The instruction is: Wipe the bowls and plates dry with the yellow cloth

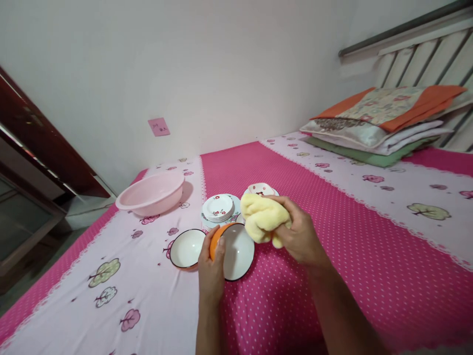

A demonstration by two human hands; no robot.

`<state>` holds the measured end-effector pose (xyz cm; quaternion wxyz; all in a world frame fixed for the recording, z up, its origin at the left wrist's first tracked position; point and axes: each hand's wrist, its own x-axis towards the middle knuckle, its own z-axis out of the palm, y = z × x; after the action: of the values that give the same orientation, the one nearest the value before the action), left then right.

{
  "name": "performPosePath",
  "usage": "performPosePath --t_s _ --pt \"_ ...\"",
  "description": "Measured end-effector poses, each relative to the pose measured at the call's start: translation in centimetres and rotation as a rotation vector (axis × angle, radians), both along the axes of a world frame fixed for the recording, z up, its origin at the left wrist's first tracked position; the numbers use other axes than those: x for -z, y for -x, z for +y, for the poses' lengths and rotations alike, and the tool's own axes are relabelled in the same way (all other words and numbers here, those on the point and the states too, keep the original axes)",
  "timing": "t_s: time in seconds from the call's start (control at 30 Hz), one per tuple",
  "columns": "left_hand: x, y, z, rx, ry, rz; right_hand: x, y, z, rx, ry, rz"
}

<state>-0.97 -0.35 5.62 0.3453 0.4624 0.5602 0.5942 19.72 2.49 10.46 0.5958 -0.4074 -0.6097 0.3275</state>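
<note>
My left hand grips an orange bowl by its side, tilted so its white inside and dark rim face right. A crumpled yellow cloth is bunched in my right hand, just above and to the right of that bowl. Left of my left hand, a second bowl, white inside with a dark rim, rests on the bedspread. Behind the held bowl stands a stack of white plates with red flowers. Partly covered by the cloth is a small white dish with a patterned inside.
A pink plastic basin stands at the left on the patterned bedspread. Folded bedding and pillows are piled at the back right, beside a railed headboard. The wall rises behind the bed.
</note>
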Motion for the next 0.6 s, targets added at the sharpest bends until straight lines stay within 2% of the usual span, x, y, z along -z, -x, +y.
performPosePath --t_s 0.1,0.17,0.27,0.4,0.47,0.6 --pt "-0.2 -0.5 -0.2 0.124 -0.039 0.114 0.3 0.9 -0.3 -0.216 -0.017 -0.19" --pt "-0.4 -0.7 -0.5 0.158 -0.054 0.136 0.5 1.2 -0.5 -0.303 -0.044 -0.357" --pt "-1.0 -0.9 -0.9 0.169 -0.061 0.121 0.7 1.7 -0.7 -0.289 -0.094 -0.5" --pt "-1.5 -1.0 -1.4 0.264 -0.032 0.155 1.1 2.4 -0.4 -0.23 -0.154 -0.59" --pt "-1.5 -0.9 -1.5 0.273 -0.015 0.178 1.3 2.6 -0.2 -0.221 -0.131 -0.576" --pt "-1.6 -0.9 -1.6 0.204 -0.031 0.201 1.4 2.8 0.0 -0.246 -0.054 -0.455"
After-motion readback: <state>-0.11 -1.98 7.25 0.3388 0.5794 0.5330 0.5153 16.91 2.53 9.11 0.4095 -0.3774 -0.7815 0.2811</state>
